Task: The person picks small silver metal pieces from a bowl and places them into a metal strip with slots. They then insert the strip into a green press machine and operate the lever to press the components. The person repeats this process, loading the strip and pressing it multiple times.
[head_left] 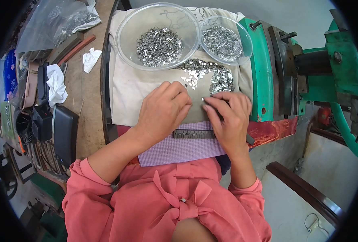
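**Head view: tiny metal pieces, pinch-only work**

Your right hand [229, 121] pinches one small metal piece [203, 99] at its fingertips; your left hand [162, 111] is curled, touching it, grip unclear. Such pieces look light, stiff, slippery: take them by the edges. More lie in a loose pile [207, 74] on the grey cloth [146, 84], below two clear bowls [126, 28].

You wear a salmon-pink top with long sleeves, pushed up and bunched at the elbow behind your left hand [162, 111] and gathered at mid-forearm behind your right hand [229, 121]. Below both hands the cloth folds into a tied bow at your chest, with a small silvery button at its knot.
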A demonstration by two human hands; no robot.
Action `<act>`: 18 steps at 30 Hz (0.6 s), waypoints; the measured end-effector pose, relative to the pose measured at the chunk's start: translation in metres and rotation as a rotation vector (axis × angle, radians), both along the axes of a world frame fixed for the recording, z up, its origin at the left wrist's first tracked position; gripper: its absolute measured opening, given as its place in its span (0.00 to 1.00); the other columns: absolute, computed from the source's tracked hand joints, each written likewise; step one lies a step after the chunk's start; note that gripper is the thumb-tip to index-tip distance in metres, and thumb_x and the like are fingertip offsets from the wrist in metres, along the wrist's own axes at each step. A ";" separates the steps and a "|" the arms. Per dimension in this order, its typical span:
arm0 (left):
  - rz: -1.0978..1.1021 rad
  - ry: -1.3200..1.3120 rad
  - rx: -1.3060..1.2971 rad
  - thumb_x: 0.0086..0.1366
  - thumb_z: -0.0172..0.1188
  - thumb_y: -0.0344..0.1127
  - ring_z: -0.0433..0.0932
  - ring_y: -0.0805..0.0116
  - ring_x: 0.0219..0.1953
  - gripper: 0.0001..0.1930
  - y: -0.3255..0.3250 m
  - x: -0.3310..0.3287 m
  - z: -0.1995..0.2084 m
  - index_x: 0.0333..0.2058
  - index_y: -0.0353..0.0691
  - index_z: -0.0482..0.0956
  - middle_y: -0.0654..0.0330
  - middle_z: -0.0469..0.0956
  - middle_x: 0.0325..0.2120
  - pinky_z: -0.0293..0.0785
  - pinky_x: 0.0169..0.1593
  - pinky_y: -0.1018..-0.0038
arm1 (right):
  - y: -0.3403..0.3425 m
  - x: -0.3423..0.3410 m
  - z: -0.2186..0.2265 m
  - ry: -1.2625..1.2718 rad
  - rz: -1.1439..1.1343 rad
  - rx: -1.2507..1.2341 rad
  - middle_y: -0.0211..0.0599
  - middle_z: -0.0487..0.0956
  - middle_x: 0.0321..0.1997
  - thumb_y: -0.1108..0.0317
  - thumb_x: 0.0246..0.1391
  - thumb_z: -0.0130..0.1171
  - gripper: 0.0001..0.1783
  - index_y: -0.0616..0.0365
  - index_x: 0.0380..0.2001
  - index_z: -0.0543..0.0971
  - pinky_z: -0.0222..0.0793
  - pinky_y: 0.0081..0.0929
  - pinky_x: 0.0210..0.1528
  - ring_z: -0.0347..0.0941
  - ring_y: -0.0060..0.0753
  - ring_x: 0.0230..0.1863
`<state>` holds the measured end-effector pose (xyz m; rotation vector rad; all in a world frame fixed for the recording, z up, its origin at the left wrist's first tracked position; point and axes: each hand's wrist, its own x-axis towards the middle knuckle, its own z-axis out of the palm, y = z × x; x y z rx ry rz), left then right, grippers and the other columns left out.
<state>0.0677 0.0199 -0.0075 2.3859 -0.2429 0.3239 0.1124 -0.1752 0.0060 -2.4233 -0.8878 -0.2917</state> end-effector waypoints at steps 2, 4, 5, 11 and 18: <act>0.002 0.013 -0.043 0.54 0.67 0.27 0.75 0.57 0.36 0.06 0.001 -0.002 0.002 0.29 0.39 0.78 0.60 0.76 0.33 0.73 0.38 0.65 | 0.005 0.006 -0.007 -0.044 0.007 0.006 0.30 0.77 0.39 0.69 0.45 0.70 0.09 0.52 0.32 0.83 0.60 0.43 0.57 0.71 0.41 0.45; 0.003 0.039 -0.068 0.53 0.67 0.26 0.76 0.57 0.37 0.07 0.003 -0.005 0.004 0.30 0.39 0.78 0.59 0.76 0.33 0.73 0.38 0.65 | 0.011 0.007 -0.005 -0.049 0.016 -0.005 0.30 0.77 0.39 0.70 0.44 0.70 0.08 0.52 0.31 0.82 0.60 0.43 0.57 0.71 0.41 0.46; 0.000 0.060 -0.070 0.53 0.67 0.26 0.76 0.57 0.37 0.07 0.004 -0.009 0.008 0.30 0.39 0.78 0.59 0.76 0.33 0.72 0.38 0.65 | 0.012 0.008 -0.004 -0.053 0.020 -0.009 0.30 0.77 0.39 0.70 0.44 0.70 0.08 0.52 0.30 0.82 0.60 0.43 0.57 0.71 0.41 0.46; -0.070 0.133 -0.100 0.51 0.68 0.24 0.75 0.56 0.36 0.09 0.002 -0.038 0.023 0.31 0.39 0.79 0.59 0.76 0.34 0.71 0.39 0.65 | -0.001 -0.004 0.003 0.085 0.074 0.101 0.30 0.77 0.39 0.72 0.41 0.71 0.10 0.52 0.29 0.81 0.60 0.42 0.57 0.72 0.41 0.45; -0.107 0.092 -0.112 0.50 0.69 0.27 0.74 0.58 0.36 0.09 -0.014 -0.049 0.012 0.30 0.41 0.78 0.61 0.77 0.35 0.69 0.40 0.65 | -0.020 -0.041 0.004 0.183 0.108 0.071 0.30 0.79 0.41 0.70 0.41 0.72 0.09 0.51 0.29 0.83 0.61 0.44 0.57 0.72 0.39 0.46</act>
